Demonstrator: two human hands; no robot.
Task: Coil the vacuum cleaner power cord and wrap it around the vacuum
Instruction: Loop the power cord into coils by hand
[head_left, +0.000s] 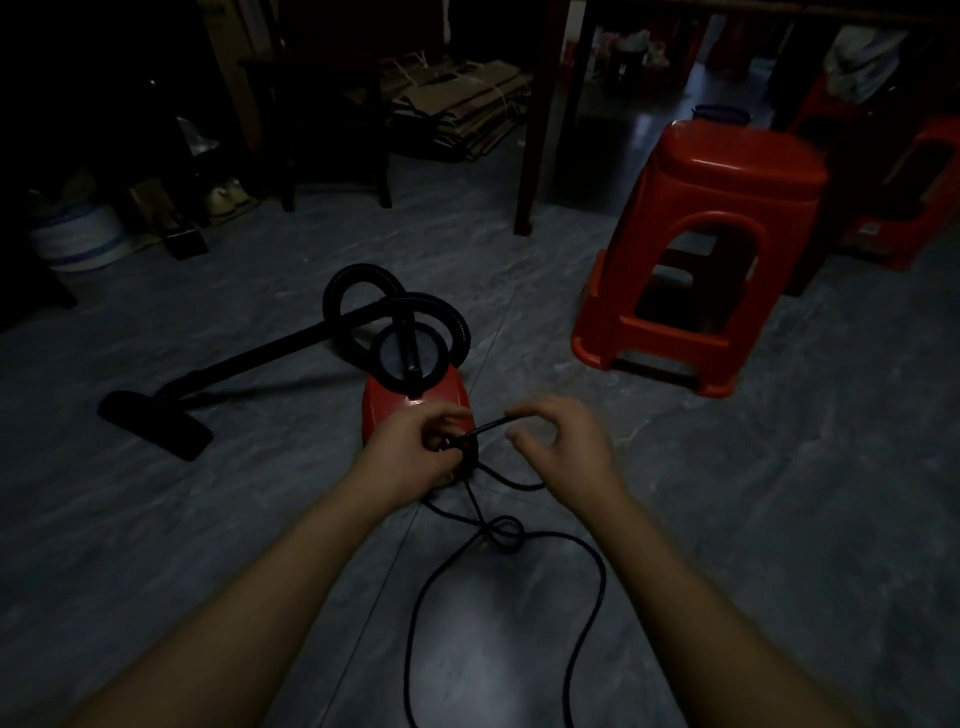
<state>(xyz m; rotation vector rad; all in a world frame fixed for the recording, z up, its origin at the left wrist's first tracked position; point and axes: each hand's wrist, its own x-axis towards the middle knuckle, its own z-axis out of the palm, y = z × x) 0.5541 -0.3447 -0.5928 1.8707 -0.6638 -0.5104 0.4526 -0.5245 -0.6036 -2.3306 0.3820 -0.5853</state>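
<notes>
A small red vacuum cleaner (415, 402) stands on the grey floor in the middle of the head view, with its black hose (363, 291) looped over the top. The black power cord (587, 613) lies in loose loops on the floor in front of it. My left hand (410, 457) is closed around the cord close to the vacuum's rear. My right hand (563, 447) pinches a short stretch of the same cord between thumb and forefinger, just to the right. The cord runs taut between both hands.
The black wand and floor nozzle (156, 423) stretch out to the left. A red plastic stool (711, 249) stands at the right, more red stools (904, 187) behind it. Dark table legs (530, 156), flattened cardboard (462, 109) and a white bucket (78, 236) line the back.
</notes>
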